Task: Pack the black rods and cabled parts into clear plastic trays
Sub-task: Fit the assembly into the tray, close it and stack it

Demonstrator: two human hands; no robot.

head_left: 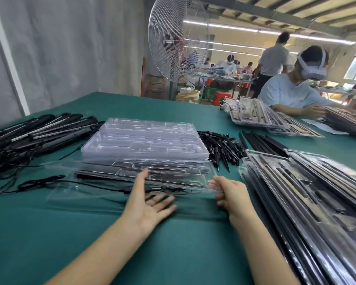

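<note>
Presently, we work at the green table; the clear tray lies at its centre, directly ahead of us, with its near edge lifted off the cloth; a black rod lies lengthwise in the tray's left part; a thin black cable crosses the cloth from 9 o'clock and passes beneath that lifted edge.

Our left hand sits at 6 o'clock of the tray, palm up, fingers straight and spread, thumb raised against the near edge; the fingers show through the clear plastic; it grasps nothing. Our right hand sits at 4 o'clock of the tray; its fingers are curled, and it pinches the tray's near right corner.

At 12 o'clock of the tray, close behind it, stands a stack of empty trays; at 10 o'clock lies a pile of cabled parts, black tubes with tangled leads; at 2 o'clock lies a heap of black spikes, with a bundle of loose rods just beside it; from 3 to 5 o'clock, packed trays lie overlapped along the table's right side.

At 1 o'clock a seated person in a pale shirt reaches over more trays; at 12 o'clock, beyond the table, stands a wire-guard fan.
</note>
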